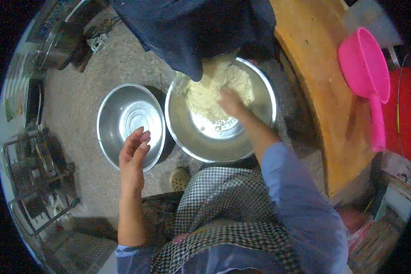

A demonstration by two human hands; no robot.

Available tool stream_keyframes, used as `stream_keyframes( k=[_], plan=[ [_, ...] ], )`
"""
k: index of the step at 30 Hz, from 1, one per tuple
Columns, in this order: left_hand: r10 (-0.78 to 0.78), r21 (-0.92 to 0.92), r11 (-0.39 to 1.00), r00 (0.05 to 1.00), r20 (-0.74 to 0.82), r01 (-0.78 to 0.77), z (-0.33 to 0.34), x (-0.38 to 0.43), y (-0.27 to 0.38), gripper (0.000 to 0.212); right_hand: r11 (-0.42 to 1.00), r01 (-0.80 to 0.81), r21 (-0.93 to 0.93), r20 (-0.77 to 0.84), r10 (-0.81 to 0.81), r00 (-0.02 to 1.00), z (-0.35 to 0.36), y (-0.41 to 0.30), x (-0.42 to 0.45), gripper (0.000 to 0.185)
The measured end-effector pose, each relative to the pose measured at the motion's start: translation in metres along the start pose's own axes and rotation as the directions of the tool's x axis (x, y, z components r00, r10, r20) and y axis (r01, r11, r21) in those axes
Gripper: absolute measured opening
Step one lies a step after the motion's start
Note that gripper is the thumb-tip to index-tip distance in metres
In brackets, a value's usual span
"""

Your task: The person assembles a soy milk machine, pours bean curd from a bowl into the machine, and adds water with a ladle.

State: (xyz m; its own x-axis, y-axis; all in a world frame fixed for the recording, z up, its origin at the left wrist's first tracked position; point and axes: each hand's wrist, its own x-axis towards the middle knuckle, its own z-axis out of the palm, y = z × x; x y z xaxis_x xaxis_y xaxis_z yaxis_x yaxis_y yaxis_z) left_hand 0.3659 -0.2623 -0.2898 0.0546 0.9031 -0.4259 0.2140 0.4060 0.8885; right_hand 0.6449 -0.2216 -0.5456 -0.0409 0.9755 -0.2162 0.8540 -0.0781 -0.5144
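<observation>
My right hand (231,102), blurred, reaches into a large steel basin (222,154) on the floor. Its fingers touch a heap of pale yellow, flour-like crumbly stuff (205,99), and their tips are hard to make out. Part of the basin's shiny bottom shows on the near side of the heap. To the left stands a smaller metal basin (111,113) with nothing in it. Over its near edge I hold my left hand (133,150), fingers loosely curved, without anything in them. Dark blue cloth (191,30) hangs over the far rim of the large basin and hides part of the heap.
A yellow-orange bench or counter (308,68) runs along the right, with a pink plastic dipper (356,65) on it. Beyond lies a red surface (404,113). A metal-framed rack (37,178) stands at left. A clog (179,179) shows below the basins.
</observation>
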Motion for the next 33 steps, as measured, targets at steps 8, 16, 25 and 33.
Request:
stream_keyframes(
  k=[8, 16, 25, 33],
  plan=[
    [0.016, 0.056, 0.998, 0.997, 0.075, -0.020, 0.010, 0.012, -0.002, 0.042, 0.975, -0.122, 0.187, 0.063, 0.112, 0.992, 0.047, 0.023, -0.051, 0.045],
    [0.032, 0.103, 0.994, 0.990, 0.137, -0.046, 0.015, 0.026, -0.005, 0.043, 0.414, -0.418, 0.809, 0.267, 0.374, 0.888, -0.012, -0.003, -0.054, 0.034],
    [0.055, 0.072, 0.995, 0.984, 0.169, -0.068, 0.021, 0.029, 0.000, 0.042, -0.081, -0.295, 0.952, 0.305, 0.341, 0.889, -0.059, -0.035, -0.063, 0.029],
    [0.065, 0.036, 0.997, 0.982, 0.179, -0.072, 0.017, 0.026, 0.000, 0.041, -0.521, -0.161, 0.838, 0.208, 0.032, 0.978, -0.088, -0.054, -0.059, 0.035]
  ],
)
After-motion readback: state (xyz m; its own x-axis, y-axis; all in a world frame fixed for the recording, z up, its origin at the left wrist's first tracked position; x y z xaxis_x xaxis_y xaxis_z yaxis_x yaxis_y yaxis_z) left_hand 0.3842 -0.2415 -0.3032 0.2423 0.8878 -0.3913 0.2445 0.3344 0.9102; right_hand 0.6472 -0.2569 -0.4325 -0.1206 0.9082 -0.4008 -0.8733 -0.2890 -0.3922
